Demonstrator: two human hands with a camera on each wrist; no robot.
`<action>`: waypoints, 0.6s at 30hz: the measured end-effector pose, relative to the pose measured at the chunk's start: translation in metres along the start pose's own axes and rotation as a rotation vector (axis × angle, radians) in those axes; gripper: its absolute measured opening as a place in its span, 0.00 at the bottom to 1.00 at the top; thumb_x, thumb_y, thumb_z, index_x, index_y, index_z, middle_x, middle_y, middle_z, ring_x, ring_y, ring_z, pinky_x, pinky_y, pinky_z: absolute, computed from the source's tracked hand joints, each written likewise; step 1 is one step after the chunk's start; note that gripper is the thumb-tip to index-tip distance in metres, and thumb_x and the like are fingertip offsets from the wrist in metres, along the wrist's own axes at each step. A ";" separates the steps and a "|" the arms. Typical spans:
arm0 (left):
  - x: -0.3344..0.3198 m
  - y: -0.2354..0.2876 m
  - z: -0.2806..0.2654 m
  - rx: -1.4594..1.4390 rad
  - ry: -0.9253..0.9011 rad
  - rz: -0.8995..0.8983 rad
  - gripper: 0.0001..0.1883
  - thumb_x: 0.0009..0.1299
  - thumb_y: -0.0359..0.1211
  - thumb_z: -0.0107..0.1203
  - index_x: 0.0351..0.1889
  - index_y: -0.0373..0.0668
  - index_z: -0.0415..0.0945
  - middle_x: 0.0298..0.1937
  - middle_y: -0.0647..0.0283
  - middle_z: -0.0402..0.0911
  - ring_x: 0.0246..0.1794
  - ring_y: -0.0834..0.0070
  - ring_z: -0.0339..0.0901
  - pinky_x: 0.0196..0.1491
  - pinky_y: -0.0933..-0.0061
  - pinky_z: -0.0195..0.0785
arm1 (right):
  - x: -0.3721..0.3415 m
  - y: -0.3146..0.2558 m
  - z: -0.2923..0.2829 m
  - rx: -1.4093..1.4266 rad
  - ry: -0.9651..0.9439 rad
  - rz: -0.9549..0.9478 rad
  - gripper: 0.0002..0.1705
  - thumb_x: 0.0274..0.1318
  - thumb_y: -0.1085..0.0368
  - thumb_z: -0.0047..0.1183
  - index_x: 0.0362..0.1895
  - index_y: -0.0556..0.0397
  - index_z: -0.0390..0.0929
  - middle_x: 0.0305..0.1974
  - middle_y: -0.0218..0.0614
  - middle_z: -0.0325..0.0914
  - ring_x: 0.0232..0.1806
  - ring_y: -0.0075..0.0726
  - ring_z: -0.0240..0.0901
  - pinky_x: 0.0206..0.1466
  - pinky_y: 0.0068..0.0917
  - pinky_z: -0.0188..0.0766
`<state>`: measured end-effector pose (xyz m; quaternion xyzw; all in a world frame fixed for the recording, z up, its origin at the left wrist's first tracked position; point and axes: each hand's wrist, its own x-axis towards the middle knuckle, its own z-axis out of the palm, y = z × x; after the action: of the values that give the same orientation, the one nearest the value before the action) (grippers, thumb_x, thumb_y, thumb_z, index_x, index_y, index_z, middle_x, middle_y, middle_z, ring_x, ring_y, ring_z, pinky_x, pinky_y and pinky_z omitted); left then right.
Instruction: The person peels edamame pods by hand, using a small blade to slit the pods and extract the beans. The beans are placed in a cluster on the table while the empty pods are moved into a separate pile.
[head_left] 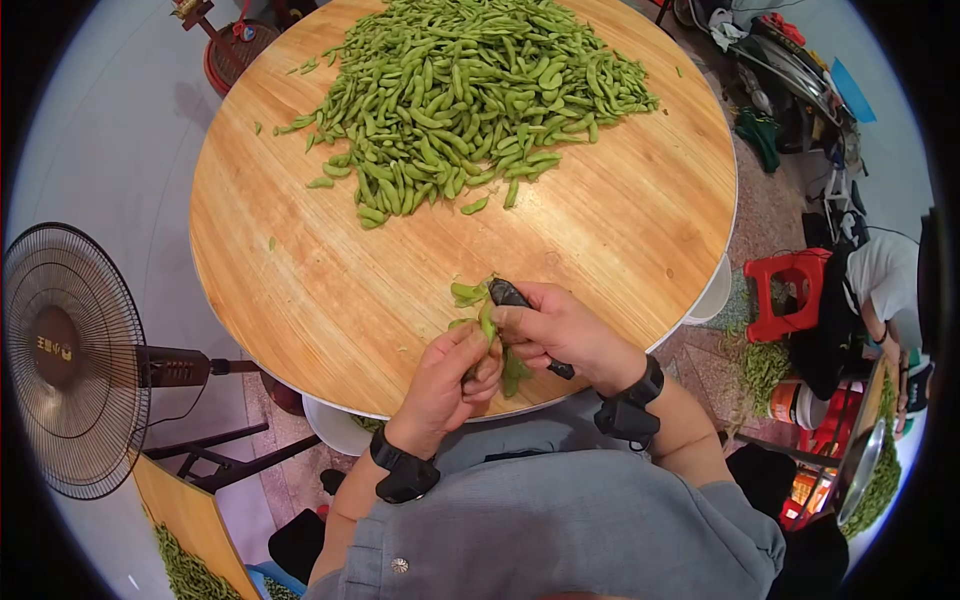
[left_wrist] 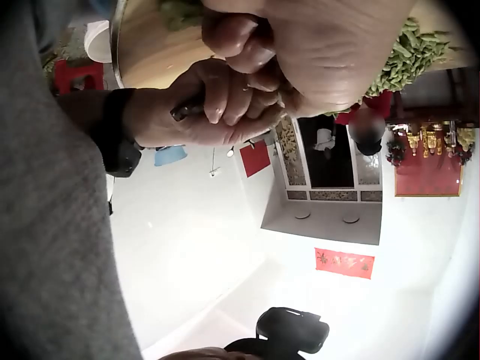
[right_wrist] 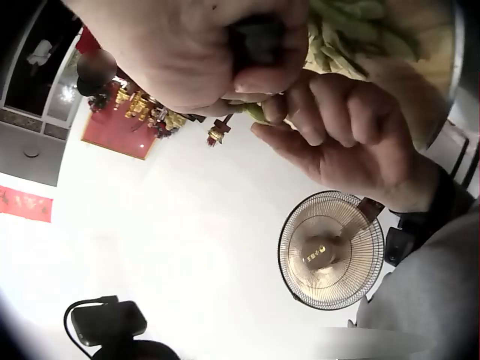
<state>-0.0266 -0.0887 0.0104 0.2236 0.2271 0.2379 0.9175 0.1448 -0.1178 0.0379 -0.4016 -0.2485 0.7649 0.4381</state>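
Note:
My left hand (head_left: 440, 382) pinches a green edamame pod (head_left: 487, 320) between thumb and fingers, over the near edge of the round wooden table (head_left: 310, 290). Right beside it, my right hand (head_left: 570, 328) grips a black tool (head_left: 508, 293) whose far end sticks out below the palm; its working end is hidden. The right thumb lies against the pod. In the right wrist view a bit of the pod (right_wrist: 256, 112) shows between both hands' fingertips. Some loose green pods (head_left: 468, 293) lie just beyond the hands, and more (head_left: 515, 372) lie under them.
A large heap of edamame pods (head_left: 480, 110) covers the table's far side. A standing fan (head_left: 70, 350) is at the left. White tubs (head_left: 340, 428) stand below the table edge. At the right are a red stool (head_left: 785, 295) and another person (head_left: 885, 280).

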 end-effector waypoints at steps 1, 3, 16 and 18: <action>0.000 0.000 0.004 0.000 0.004 0.000 0.10 0.72 0.36 0.43 0.33 0.39 0.69 0.19 0.71 0.63 0.14 0.87 0.52 0.16 0.85 0.45 | 0.001 0.001 0.000 0.002 -0.002 0.002 0.07 0.61 0.63 0.43 0.33 0.52 0.65 0.18 0.21 0.58 0.15 0.13 0.50 0.16 0.15 0.48; 0.000 0.000 0.014 0.570 0.193 0.171 0.13 0.72 0.37 0.44 0.29 0.38 0.70 0.19 0.70 0.66 0.15 0.88 0.55 0.17 0.85 0.46 | 0.000 0.006 0.002 -0.099 0.013 -0.010 0.06 0.60 0.64 0.44 0.34 0.52 0.65 0.18 0.22 0.61 0.15 0.15 0.54 0.16 0.15 0.51; 0.005 0.003 0.008 0.241 0.113 -0.113 0.22 0.73 0.47 0.39 0.28 0.38 0.71 0.16 0.71 0.65 0.12 0.88 0.54 0.15 0.86 0.44 | -0.005 0.014 -0.008 -0.174 -0.002 -0.112 0.06 0.58 0.65 0.43 0.34 0.55 0.66 0.20 0.25 0.68 0.15 0.15 0.58 0.16 0.16 0.55; 0.011 -0.005 0.010 0.878 0.203 0.230 0.20 0.72 0.46 0.42 0.29 0.39 0.70 0.16 0.71 0.66 0.12 0.87 0.55 0.15 0.85 0.45 | -0.004 0.016 -0.010 -0.338 0.024 -0.134 0.06 0.58 0.65 0.44 0.36 0.55 0.67 0.20 0.25 0.68 0.16 0.15 0.60 0.17 0.17 0.57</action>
<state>-0.0110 -0.0900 0.0127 0.5902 0.3688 0.2402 0.6767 0.1471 -0.1288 0.0220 -0.4614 -0.3943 0.6765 0.4171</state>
